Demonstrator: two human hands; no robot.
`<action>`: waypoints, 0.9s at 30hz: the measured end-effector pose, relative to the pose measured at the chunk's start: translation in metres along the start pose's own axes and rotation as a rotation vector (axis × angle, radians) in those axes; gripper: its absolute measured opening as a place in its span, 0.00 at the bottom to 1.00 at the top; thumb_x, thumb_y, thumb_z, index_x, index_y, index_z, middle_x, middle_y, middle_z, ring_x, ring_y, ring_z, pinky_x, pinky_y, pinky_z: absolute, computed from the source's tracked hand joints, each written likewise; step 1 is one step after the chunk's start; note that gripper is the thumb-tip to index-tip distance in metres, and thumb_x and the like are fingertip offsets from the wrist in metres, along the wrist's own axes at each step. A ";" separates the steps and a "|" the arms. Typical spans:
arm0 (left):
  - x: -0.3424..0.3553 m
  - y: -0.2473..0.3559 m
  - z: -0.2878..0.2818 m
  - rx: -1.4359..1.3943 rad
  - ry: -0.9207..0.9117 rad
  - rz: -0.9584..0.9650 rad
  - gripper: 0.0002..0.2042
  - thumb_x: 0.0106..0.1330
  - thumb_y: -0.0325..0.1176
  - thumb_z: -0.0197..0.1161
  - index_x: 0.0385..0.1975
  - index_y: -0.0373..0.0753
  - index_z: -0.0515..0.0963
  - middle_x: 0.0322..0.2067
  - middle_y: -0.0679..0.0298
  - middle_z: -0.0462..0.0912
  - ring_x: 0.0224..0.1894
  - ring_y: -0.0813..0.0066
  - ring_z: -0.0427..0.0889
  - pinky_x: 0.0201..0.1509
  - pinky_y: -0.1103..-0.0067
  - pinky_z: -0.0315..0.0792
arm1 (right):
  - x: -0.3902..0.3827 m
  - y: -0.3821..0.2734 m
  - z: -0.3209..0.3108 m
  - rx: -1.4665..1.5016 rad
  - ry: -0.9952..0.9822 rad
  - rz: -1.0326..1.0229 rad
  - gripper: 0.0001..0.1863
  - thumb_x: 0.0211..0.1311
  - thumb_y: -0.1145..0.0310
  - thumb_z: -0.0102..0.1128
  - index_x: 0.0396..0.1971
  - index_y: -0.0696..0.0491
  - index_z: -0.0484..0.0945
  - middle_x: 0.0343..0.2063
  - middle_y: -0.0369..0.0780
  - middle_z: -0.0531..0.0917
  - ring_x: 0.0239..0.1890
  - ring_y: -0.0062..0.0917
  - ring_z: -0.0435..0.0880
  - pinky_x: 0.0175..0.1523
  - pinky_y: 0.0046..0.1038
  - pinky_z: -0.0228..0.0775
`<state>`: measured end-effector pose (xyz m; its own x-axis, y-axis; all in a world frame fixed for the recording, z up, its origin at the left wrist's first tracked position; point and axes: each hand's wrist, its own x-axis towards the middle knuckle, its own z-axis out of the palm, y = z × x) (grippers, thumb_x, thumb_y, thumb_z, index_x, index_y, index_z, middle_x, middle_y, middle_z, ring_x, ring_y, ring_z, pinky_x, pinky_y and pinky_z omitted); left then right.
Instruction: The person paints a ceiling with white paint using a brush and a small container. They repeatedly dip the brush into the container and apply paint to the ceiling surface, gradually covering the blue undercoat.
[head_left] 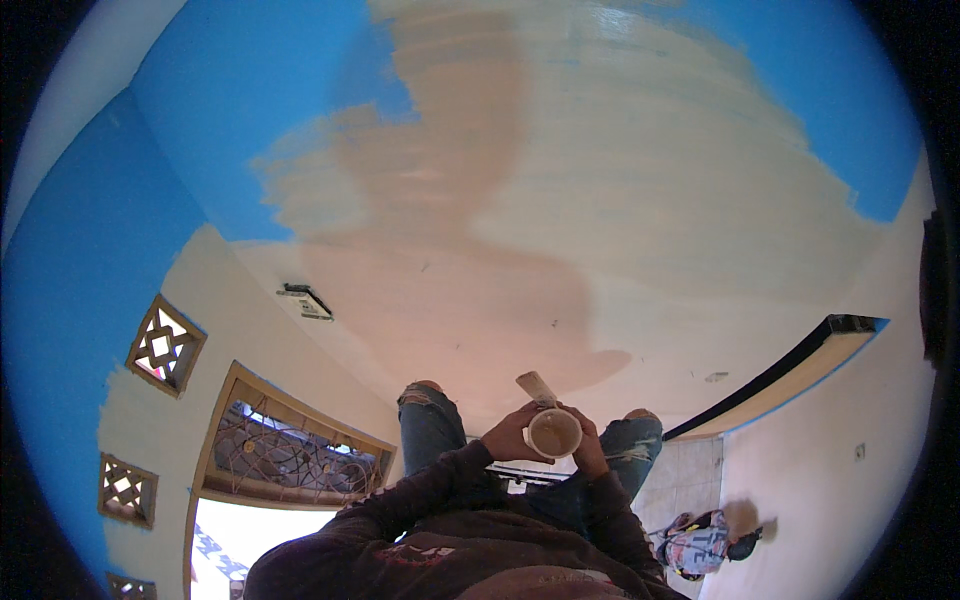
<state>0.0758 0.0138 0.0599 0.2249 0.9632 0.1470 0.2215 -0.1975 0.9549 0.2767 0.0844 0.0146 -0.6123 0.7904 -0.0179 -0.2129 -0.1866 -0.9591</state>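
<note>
A small round white tub [555, 434] with beige paint in it is held in front of my lap. My left hand [512, 436] wraps round its left side. On the other side my right hand [588, 440] is closed against the tub, its fingers partly hidden. A flat paintbrush [537, 388] with a pale, paint-covered end sticks out past the far rim, between my fingertips. Which hand grips the brush I cannot tell. Beyond is a blue wall [270, 90] largely coated in streaky beige paint [650, 160], with my shadow falling on it.
My jeans-clad knees [432, 425] are spread, high above a tiled floor [680, 478]. At lower right, a person [697, 545] is far below. A dark-edged ledge [790, 375] juts out at right. Left are a doorway transom with a metal grille [300, 450], vent blocks [167, 345] and a wall fitting [305, 302].
</note>
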 end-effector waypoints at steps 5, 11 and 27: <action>0.003 -0.002 -0.005 0.088 0.028 -0.003 0.56 0.42 0.39 0.89 0.72 0.39 0.59 0.68 0.57 0.68 0.72 0.60 0.67 0.76 0.63 0.63 | -0.004 -0.018 0.009 0.046 0.014 -0.078 0.30 0.71 0.66 0.53 0.71 0.59 0.65 0.69 0.48 0.71 0.70 0.33 0.70 0.74 0.36 0.61; 0.009 0.011 -0.016 0.056 0.096 0.047 0.49 0.44 0.41 0.88 0.69 0.40 0.66 0.69 0.57 0.68 0.73 0.59 0.66 0.76 0.63 0.63 | -0.015 -0.037 0.021 -0.259 -0.041 -0.308 0.43 0.60 0.70 0.57 0.76 0.59 0.52 0.71 0.51 0.67 0.73 0.38 0.67 0.78 0.40 0.54; 0.023 0.038 -0.017 0.251 0.006 0.166 0.51 0.44 0.50 0.85 0.71 0.42 0.67 0.71 0.55 0.66 0.74 0.54 0.62 0.76 0.59 0.63 | -0.013 -0.038 0.031 -0.113 0.009 -0.308 0.69 0.44 0.70 0.86 0.78 0.54 0.38 0.62 0.48 0.74 0.65 0.36 0.77 0.69 0.41 0.73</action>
<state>0.0735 0.0317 0.1038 0.2721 0.9150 0.2978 0.4104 -0.3903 0.8242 0.2690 0.0626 0.0597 -0.5249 0.8051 0.2762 -0.3008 0.1281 -0.9450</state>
